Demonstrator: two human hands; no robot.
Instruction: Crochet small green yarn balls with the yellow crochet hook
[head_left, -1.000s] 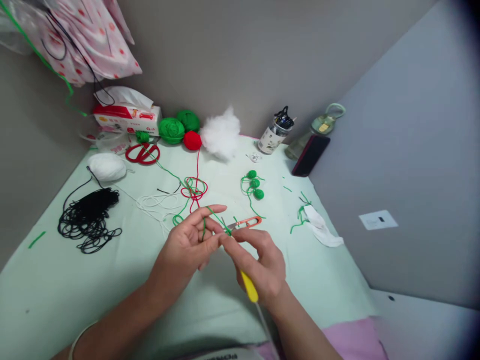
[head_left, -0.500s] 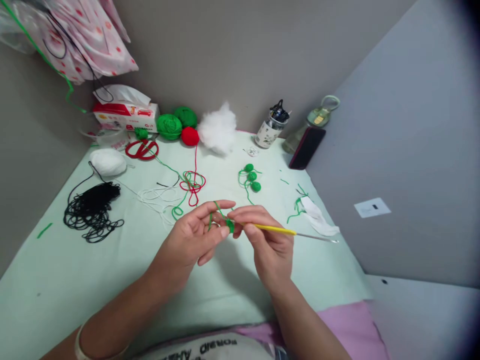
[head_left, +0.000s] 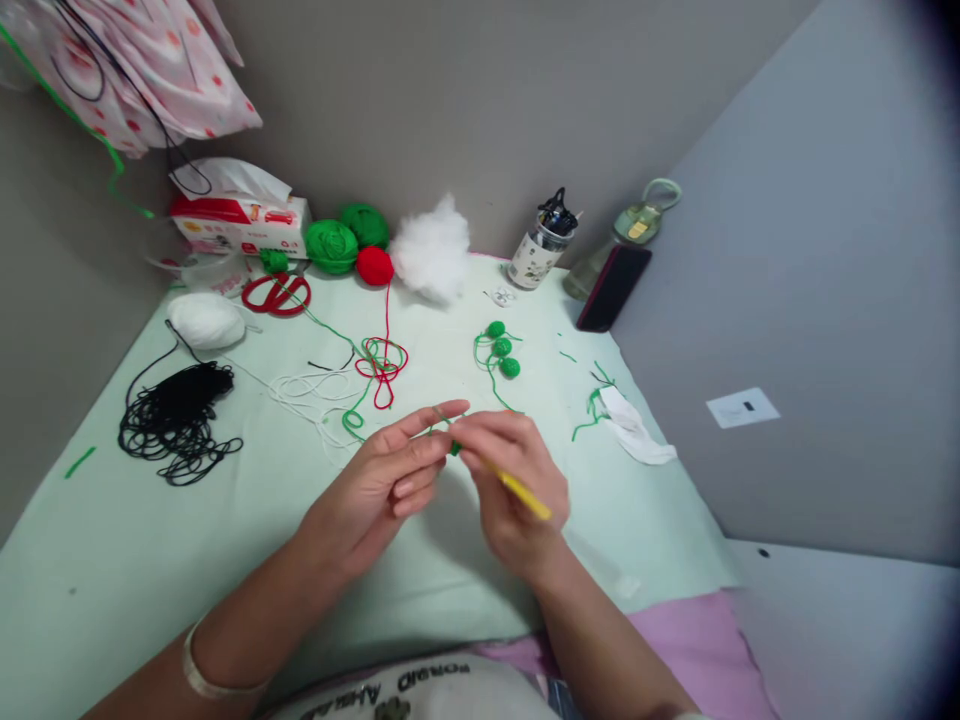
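Note:
My left hand (head_left: 382, 480) pinches a tiny green crochet piece (head_left: 454, 446), with green yarn (head_left: 358, 408) looped over its forefinger and trailing away across the table. My right hand (head_left: 504, 480) is closed on a yellow-handled crochet hook (head_left: 525, 494), its tip at the green piece between my fingertips. Both hands hover just above the pale green tablecloth (head_left: 225, 540), close together near the middle front.
Black yarn tangle (head_left: 178, 420), white yarn ball (head_left: 205, 320), red scissors (head_left: 276, 294), tissue box (head_left: 238, 222), green yarn balls (head_left: 331, 244), red ball (head_left: 374, 265), white stuffing (head_left: 430, 255), small green crochet balls (head_left: 501, 347), jar (head_left: 537, 256), phone (head_left: 613, 288), white cloth (head_left: 634, 432).
My right hand swung the hook from pointing toward me, out to the right, then back down-right. The orange snips seen before are now hidden behind my hands.

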